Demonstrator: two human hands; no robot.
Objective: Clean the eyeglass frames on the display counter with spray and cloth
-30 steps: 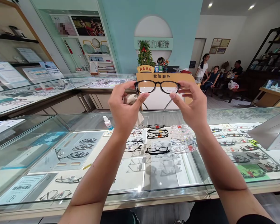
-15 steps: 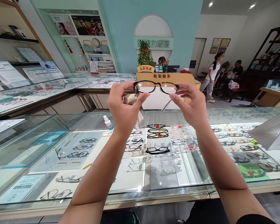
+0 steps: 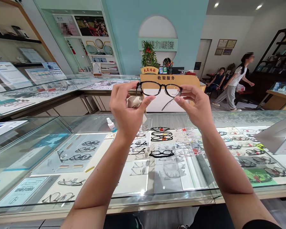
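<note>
A pair of black-framed eyeglasses (image 3: 162,86) is raised in front of me above the glass counter, lenses upright. My left hand (image 3: 126,108) pinches its left end between thumb and fingers, and a beige cloth (image 3: 134,101) is bunched in the same palm. At the other end, my right hand (image 3: 194,103) is closed on the right hinge area of the frame. One temple arm slants down beneath the right lens. Below the hands, several black frames (image 3: 161,153) rest in rows at the counter.
A white spray bottle (image 3: 111,125) stands on the glass display counter (image 3: 131,201) at left. More eyeglasses (image 3: 257,176) lie to the right, near a white folded sign (image 3: 280,136). Beyond is a cashier desk (image 3: 166,95); a person (image 3: 235,79) walks at far right.
The eyeglasses stay held in both hands and have tilted slightly. The walking person in the background has moved to the right, uncovering a seated person.
</note>
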